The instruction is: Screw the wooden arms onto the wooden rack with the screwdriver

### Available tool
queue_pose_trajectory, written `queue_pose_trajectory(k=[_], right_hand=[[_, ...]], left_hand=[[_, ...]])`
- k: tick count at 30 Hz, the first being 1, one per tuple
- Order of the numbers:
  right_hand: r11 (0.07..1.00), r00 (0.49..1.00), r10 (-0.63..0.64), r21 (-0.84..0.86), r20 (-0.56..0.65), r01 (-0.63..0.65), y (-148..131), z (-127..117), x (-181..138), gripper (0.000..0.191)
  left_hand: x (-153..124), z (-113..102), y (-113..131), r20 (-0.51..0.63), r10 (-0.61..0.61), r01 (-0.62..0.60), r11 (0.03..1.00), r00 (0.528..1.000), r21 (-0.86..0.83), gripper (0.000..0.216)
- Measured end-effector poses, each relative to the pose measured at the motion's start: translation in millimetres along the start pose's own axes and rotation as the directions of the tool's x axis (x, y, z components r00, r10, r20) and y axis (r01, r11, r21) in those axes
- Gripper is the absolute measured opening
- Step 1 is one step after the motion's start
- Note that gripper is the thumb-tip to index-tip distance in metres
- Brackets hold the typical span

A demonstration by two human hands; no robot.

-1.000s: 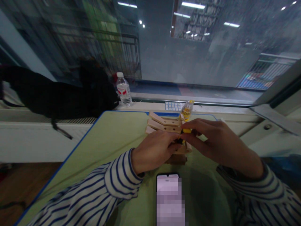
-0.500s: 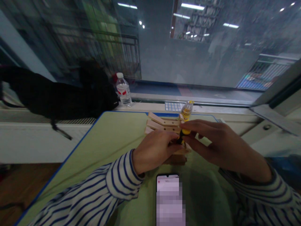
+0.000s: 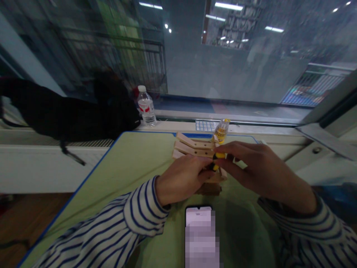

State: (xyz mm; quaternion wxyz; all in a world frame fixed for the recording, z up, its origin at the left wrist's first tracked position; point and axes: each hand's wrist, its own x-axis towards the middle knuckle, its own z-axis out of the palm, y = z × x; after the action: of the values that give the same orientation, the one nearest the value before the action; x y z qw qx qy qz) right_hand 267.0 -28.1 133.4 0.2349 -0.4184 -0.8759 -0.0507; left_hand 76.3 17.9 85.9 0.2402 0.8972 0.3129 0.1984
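A wooden assembly (image 3: 194, 146) of slatted pale pieces lies on the green table (image 3: 134, 167) in front of me. My left hand (image 3: 182, 179) rests closed on its near side, steadying it. My right hand (image 3: 252, 169) pinches a small yellow and black screwdriver (image 3: 216, 160) between thumb and fingers, its tip pointed down at the wood beside my left fingertips. Both sleeves are white with blue stripes.
A phone (image 3: 201, 235) lies face up near the table's front edge. A small yellow bottle (image 3: 221, 131) stands behind the wood. On the window sill are a water bottle (image 3: 146, 106) and a black bag (image 3: 69, 111).
The right hand has shifted slightly while turning the yellow tool; the left hand and the wooden assembly stay in place.
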Motion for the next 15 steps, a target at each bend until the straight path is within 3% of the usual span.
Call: queue_pose_trajectory(k=[8, 15], right_hand=[[1.0, 1.0, 0.022, -0.001, -0.011, -0.022, -0.7, 1.6, 1.2, 0.021], [1.0, 1.0, 0.023, -0.015, -0.011, -0.023, 0.1, 2.1, 1.0, 0.023]], left_hand=[[0.1, 1.4, -0.2, -0.005, 0.004, -0.004, 1.0, 1.0, -0.026, 0.025], [0.2, 2.0, 0.7, -0.013, -0.088, 0.088, 0.995, 0.996, -0.039, 0.021]])
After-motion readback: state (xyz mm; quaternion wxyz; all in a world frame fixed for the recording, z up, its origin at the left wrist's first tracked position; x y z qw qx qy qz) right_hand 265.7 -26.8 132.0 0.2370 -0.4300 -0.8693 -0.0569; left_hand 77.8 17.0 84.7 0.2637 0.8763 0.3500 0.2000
